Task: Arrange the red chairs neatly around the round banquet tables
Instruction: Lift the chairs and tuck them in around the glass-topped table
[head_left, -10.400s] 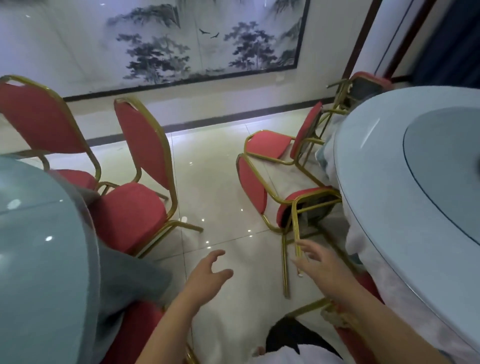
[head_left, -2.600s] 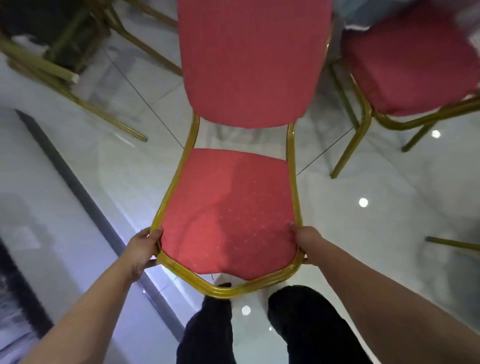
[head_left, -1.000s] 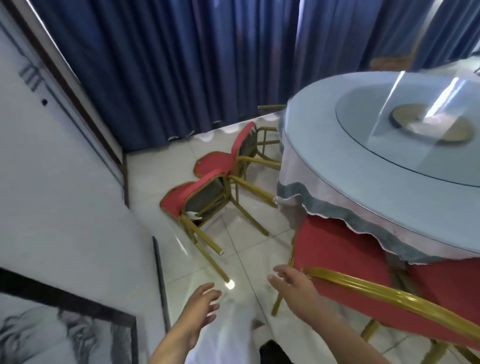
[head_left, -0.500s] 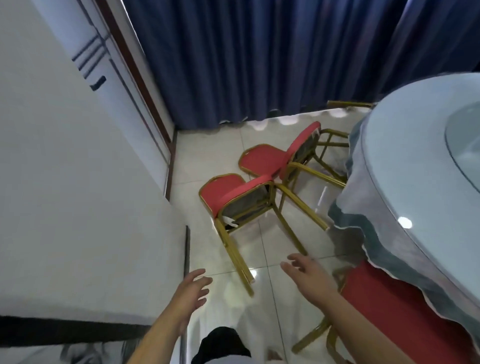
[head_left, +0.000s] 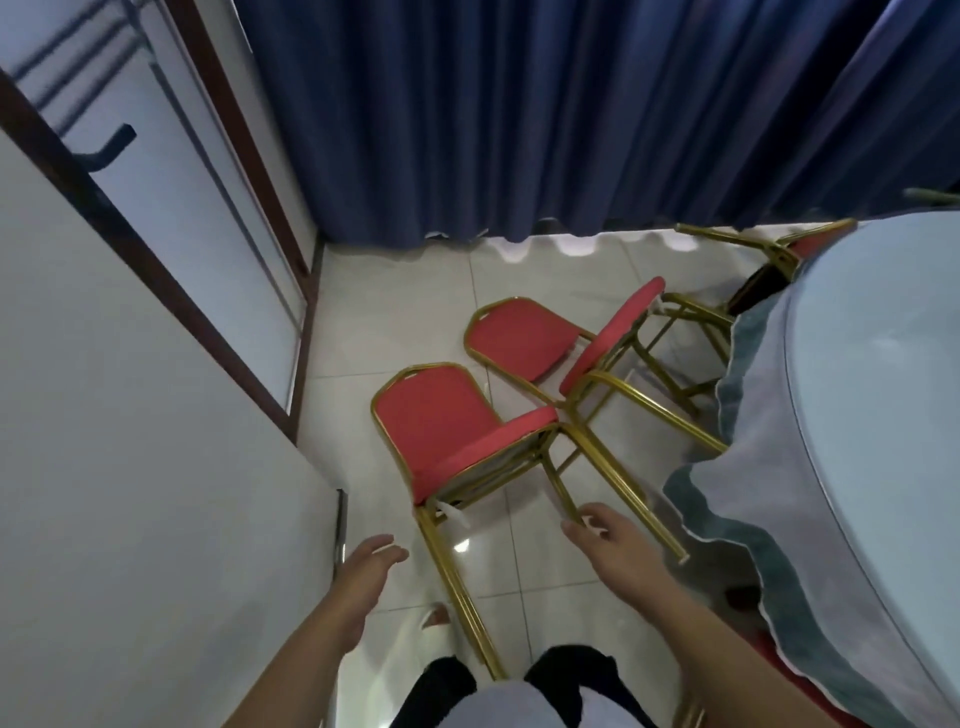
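Where curtains (head_left: 519, 119) hang, chairs (head_left: 447, 431) (toppled) litter tiles (head_left: 395, 312).

Both forearms are seen bare, with no sleeves, watch or rings in view. Below the left hand (head_left: 366, 564) and right hand (head_left: 615, 545), dark trousers (head_left: 441, 686) are worn, and a pale garment (head_left: 519, 709), possibly a shirt hem, is glimpsed.

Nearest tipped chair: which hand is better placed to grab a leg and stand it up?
Right. The right hand already has its fingers at a gold leg of the nearest tipped chair. The left hand hangs open over bare floor beside the wall.
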